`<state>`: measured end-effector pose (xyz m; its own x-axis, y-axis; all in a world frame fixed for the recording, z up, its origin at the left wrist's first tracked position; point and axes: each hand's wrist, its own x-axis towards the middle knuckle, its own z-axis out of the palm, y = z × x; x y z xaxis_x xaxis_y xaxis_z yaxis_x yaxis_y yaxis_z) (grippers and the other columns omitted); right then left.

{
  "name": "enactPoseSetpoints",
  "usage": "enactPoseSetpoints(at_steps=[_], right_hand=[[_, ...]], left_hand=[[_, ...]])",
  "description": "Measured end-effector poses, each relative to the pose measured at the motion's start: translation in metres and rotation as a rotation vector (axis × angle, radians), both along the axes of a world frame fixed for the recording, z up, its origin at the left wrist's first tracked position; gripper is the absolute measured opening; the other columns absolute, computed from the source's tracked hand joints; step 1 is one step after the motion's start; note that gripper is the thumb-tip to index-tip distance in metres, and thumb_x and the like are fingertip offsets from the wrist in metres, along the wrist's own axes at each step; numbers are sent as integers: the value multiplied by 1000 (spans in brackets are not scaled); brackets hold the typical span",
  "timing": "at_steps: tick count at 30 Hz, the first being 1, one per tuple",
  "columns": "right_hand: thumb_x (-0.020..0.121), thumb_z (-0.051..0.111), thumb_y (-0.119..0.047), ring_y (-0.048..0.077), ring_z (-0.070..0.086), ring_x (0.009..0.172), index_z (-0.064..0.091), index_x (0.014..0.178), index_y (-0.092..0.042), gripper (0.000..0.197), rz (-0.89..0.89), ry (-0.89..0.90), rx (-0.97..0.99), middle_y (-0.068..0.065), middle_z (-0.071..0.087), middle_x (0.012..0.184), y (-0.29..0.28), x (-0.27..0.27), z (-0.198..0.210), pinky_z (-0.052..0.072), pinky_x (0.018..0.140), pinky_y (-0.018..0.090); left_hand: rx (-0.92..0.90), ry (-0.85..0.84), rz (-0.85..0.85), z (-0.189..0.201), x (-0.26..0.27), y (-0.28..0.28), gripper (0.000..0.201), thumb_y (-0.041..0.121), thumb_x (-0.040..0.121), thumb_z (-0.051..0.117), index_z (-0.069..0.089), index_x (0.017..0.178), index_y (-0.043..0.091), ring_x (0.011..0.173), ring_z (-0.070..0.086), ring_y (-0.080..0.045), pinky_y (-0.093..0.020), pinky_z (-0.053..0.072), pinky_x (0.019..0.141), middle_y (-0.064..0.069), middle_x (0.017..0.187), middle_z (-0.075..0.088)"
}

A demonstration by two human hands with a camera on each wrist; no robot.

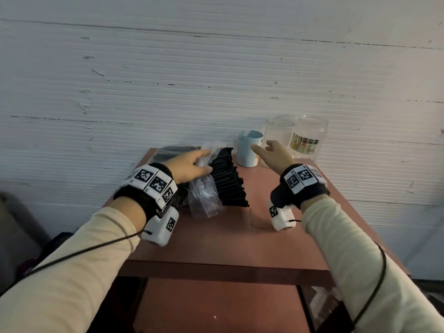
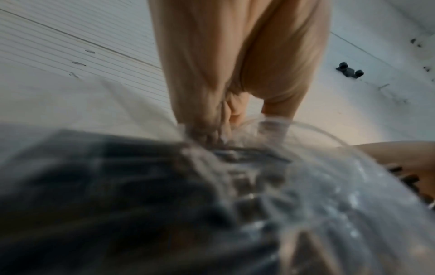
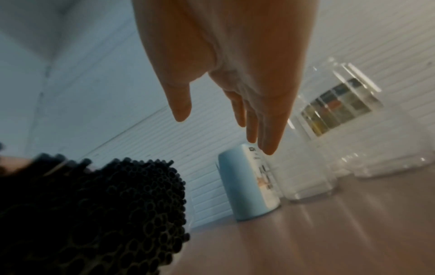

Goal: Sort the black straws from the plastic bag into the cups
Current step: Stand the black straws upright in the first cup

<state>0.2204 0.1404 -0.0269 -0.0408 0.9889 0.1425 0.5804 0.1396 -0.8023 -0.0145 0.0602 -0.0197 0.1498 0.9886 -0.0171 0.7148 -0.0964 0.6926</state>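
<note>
head view: left hand (image 1: 189, 168) grips the plastic bag (image 1: 204, 195) on the table (image 1: 240, 239); black straws (image 1: 228, 179) jut toward the nearer right hand (image 1: 274, 153), fingers released. right wrist view: straw ends face left of it, blue cup (image 3: 247, 184) ahead.

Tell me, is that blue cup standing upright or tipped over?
Upright. The blue cup stands on its base on the table, open mouth upward, in both head and right wrist views.

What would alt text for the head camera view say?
A person's left hand holds a clear plastic bag with black straws sticking out, on a reddish table. The open right hand hovers near a light blue cup and two clear jars.
</note>
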Motion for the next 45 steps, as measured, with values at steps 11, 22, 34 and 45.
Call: enactPoseSetpoints(at_steps=[11,22,34,45], right_hand=[[85,66,-45,25,53,110,36,141,-5,75,27,31,-189,9,52,130,66,-12,-10,46,92,37],[72,75,-55,32,53,119,10,145,-10,108,-53,-8,-209,18,47,137,89,-15,-20,47,100,46],[87,69,-29,23,59,89,18,145,-14,79,4,82,-199,14,55,127,82,-18,-14,44,59,26],[77,77,-41,33,64,103,27,138,-25,81,-16,209,-160,19,62,115,6,52,-9,51,92,51]], left_hand=[[-41,92,-32,-6,2,46,65,24,94,59,27,151,18,142,31,-22,-25,26,111,-5,156,31],[-37,200,-45,-7,2,59,66,30,94,59,27,151,22,139,36,-23,-32,31,113,-3,155,33],[-38,165,-30,-8,2,56,68,30,93,62,28,151,22,140,35,-22,-30,30,113,-2,155,32],[-19,147,-18,-8,6,34,68,28,93,62,28,150,18,140,36,-25,-33,30,114,-7,155,32]])
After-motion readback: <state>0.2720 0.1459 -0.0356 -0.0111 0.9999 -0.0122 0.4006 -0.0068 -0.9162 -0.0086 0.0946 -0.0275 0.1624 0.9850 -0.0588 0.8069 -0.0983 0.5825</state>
